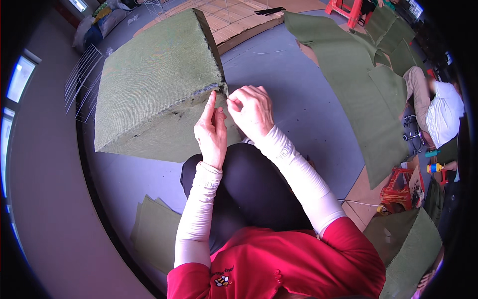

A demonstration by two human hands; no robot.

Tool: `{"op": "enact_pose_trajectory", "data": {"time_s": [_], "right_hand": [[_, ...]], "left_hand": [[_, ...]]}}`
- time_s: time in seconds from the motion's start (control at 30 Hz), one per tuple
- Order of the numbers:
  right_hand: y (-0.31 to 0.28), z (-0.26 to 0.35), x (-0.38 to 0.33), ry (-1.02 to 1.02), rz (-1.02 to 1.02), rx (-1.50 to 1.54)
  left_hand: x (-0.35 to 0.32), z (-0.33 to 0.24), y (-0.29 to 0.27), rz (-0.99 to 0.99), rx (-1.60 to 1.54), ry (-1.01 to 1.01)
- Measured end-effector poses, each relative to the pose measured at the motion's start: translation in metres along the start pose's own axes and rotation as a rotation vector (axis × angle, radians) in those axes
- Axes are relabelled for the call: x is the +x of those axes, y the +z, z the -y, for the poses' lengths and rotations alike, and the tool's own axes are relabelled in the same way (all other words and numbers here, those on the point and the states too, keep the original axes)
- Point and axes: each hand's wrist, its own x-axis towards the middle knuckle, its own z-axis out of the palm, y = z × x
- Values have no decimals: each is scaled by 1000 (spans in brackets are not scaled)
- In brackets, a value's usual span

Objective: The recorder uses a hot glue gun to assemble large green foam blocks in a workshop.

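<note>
A large block covered in green mesh cloth (154, 74) stands in front of my knees. Along its near top edge, close to the right corner, runs a dark grey strip (204, 89). My left hand (211, 135) has its index finger stretched up against that edge, just below the strip. The other fingers of this hand are partly curled, and I see nothing held in them. Right at the corner, my right hand (254, 112) pinches with thumb and forefinger. What lies between those fingertips is too small to make out.
Green cloth (343, 74) lies spread on the floor to the right. Beyond it a person in a white top (443, 117) sits near a red stool (398, 189). Stacked green sheets (155, 231) lie at lower left. A wire rack (82, 82) stands behind the block.
</note>
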Motion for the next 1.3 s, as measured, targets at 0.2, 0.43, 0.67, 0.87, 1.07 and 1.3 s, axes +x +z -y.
{"op": "enact_pose_trajectory", "data": {"time_s": [0.2,0.43,0.67,0.87,1.07,1.3], "right_hand": [[16,8,-1,45,10,102],[27,10,-7,91,-83,243],[29,14,-12,92,1,191],[32,10,-15,214,48,259],[30,2,-12,246,64,312],[28,-14,-9,257,119,473]], "left_hand": [[1,6,-1,20,-303,-37],[0,8,-5,-98,-143,-12],[9,10,-2,-174,-392,-192],[18,14,-2,-240,-320,-318],[10,-6,-4,-320,144,85],[37,-3,-36,-403,485,528]]}}
